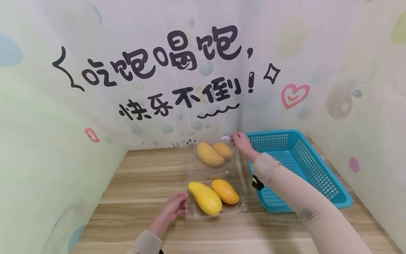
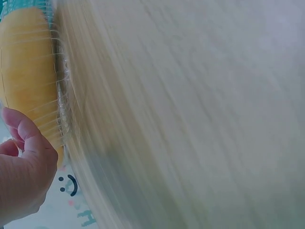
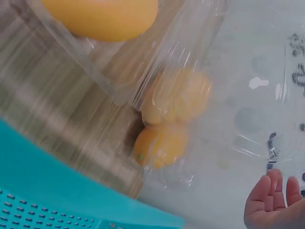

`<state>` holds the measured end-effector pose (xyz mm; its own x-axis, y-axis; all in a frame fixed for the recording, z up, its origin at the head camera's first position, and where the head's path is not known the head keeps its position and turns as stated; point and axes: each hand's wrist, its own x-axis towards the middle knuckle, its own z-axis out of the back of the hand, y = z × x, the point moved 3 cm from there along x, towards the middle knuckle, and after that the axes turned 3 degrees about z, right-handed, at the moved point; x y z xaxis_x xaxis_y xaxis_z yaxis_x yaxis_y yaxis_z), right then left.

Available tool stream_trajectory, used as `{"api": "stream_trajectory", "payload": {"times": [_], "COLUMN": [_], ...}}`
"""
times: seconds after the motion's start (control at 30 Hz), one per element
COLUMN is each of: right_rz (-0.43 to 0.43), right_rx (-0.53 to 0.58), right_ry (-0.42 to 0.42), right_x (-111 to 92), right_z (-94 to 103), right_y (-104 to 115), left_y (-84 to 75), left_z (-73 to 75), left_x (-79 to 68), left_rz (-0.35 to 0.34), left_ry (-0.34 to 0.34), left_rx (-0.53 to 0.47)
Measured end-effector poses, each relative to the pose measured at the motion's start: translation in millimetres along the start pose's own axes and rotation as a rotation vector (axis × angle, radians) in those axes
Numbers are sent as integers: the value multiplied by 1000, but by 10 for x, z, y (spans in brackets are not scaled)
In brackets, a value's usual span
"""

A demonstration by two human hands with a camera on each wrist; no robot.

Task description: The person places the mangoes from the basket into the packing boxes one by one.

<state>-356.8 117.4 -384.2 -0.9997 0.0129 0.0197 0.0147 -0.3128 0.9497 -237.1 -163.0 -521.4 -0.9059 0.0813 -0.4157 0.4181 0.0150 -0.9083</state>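
Observation:
A clear plastic box with a raised lid sits on the table. In its front part are a long yellow mango and a smaller orange mango. Two hazier mangoes show through the plastic of the lid; whether they are inside or behind it I cannot tell. My right hand pinches the lid's upper right corner. At the box's left edge, my left hand grips the rim with bent fingers. In the left wrist view a mango shows through ridged plastic beside that hand.
A blue perforated basket stands on the right of the wood-grain table, beneath my right forearm. Close behind the box rises a printed wall with black lettering. Side walls border the table left and right.

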Motion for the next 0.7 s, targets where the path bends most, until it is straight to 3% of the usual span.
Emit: {"api": "stream_trajectory", "payload": {"times": [0.37,0.5,0.7], "right_rz": [-169,-165,-75], "right_rx": [171,96,-67], "right_ry": [199,258,313], "right_x": [-444,-687,-1050], "right_z": [8,-12,-131], "right_y": [-53,-99,-268], "left_y": [-4,-3,-27], "left_z": [65,101,135], "left_x": [-1,13,21], "left_rz": [6,5,5], "left_ry": [-3,-23,-56], "left_rx": [-5,-2,-7]}}
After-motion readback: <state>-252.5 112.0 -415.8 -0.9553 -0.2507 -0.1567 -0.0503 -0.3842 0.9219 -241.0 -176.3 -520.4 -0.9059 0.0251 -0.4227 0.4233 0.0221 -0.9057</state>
